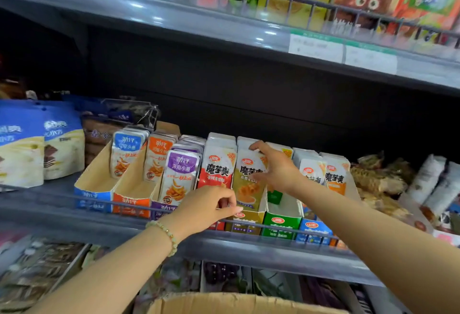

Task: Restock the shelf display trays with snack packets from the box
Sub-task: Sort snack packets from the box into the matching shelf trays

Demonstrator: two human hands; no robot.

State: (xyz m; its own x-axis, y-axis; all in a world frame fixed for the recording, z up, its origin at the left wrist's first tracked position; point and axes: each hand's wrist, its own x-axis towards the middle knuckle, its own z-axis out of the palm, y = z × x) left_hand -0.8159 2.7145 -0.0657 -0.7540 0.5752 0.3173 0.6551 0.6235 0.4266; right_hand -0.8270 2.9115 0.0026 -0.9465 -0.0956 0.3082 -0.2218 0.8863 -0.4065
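A: At bottom edge, cardboard box [224, 305]. Left hand [206, 208]?
B: Curled at front lip of yellow tray [245, 225]; hold unclear.
A: Right hand [275, 168]?
B: Farther in, hooked over yellow packets [246, 189], thumb on front face; packets upright in that tray.

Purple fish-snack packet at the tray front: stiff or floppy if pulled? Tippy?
Probably floppy: the purple fish-snack packet is a thin, creased foil pouch. Likely light: small and flat. Could slump forward: only the low lip of the purple tray fronts it.
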